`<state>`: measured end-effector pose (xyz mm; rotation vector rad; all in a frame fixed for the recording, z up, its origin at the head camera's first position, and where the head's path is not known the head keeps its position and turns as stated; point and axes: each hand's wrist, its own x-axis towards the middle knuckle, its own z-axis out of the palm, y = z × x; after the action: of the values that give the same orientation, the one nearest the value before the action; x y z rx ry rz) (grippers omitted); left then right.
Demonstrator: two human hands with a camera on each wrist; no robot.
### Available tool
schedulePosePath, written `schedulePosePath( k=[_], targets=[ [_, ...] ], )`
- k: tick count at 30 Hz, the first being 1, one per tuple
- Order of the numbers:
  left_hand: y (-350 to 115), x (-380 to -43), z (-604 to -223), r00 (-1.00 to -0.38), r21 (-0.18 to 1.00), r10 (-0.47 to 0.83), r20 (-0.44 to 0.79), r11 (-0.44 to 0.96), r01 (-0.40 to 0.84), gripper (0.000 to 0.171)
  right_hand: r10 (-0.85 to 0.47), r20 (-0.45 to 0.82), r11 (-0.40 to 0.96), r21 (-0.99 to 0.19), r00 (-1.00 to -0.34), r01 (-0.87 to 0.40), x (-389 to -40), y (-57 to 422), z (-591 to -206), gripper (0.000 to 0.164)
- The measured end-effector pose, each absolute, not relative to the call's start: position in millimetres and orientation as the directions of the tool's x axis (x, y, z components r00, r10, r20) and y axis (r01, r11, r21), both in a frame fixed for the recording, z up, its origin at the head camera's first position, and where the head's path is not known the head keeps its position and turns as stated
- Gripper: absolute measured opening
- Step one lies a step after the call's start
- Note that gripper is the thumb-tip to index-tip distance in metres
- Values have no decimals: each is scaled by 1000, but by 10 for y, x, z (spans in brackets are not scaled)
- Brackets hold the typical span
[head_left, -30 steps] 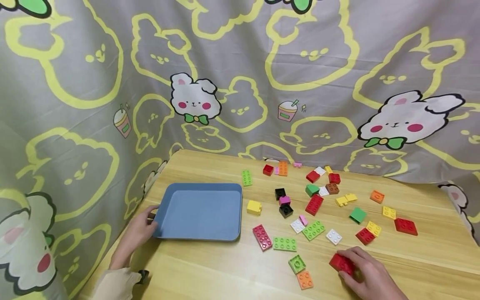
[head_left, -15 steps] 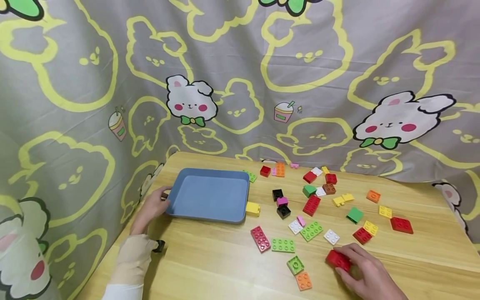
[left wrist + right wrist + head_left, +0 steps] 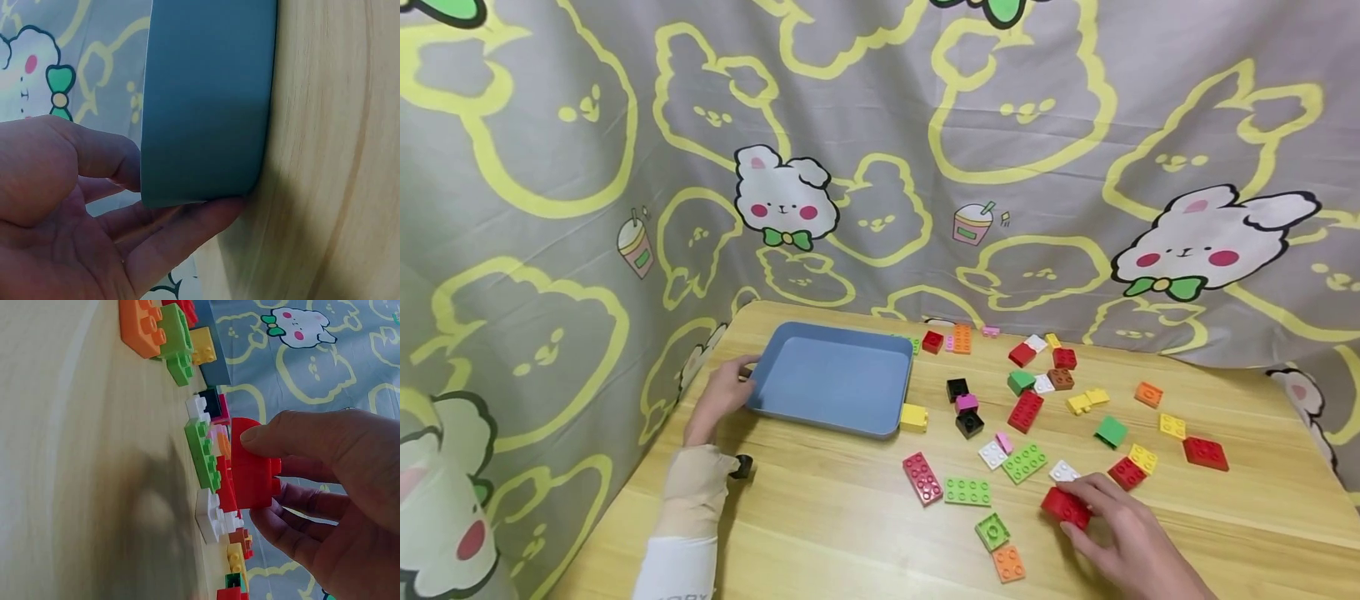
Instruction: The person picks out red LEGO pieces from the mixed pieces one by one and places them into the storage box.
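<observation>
My left hand (image 3: pixel 722 392) grips the left end of a shallow blue tray (image 3: pixel 767 400). In the left wrist view, the thumb reaches behind the rim of the tray wall (image 3: pixel 206 106), and other fingers touch its short side near the base. At the front right, my right hand (image 3: pixel 1123 529) pinches a red toy brick (image 3: pixel 1063 507) between thumb and fingers. The right wrist view shows that red brick with a rounded end, a seam across it and studs facing the palm; a shadow falls on the table below. A white brick (image 3: pixel 1064 472) lies just beyond it.
Loose bricks cover the table's (image 3: pixel 820 517) middle and right. A yellow brick (image 3: pixel 913 417) sits right at the tray's right side, and a light green brick (image 3: pixel 914 343) is partly hidden behind its far corner. Patterned curtains (image 3: pixel 865 125) hang at the back and left.
My left hand has moved the tray away from me and to the right, up close to the yellow brick. The right hand, holding the red brick, has shifted slightly left and away.
</observation>
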<state>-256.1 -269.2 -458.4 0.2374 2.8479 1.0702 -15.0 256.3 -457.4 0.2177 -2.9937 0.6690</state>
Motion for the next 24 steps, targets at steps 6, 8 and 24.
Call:
schedulePosePath(
  k=[6, 8, 24],
  targets=[
    [-2644, -2563, -4611, -984, 646, 174, -23, 754, 118, 51, -132, 122, 886, -432, -984, -172, -202, 2530, -4526, 45],
    [-2635, -2553, -4609, -984, 641, 176, -19, 758, 123, 52, -138, 134, 881, -437, -981, -183, -223, 2514, -4508, 44],
    [-2682, -2534, -4597, -978, 630, 207, -15, 762, 152, 53, -273, 322, 801, -446, -906, -400, -735, 2109, -4380, 41]
  ],
)
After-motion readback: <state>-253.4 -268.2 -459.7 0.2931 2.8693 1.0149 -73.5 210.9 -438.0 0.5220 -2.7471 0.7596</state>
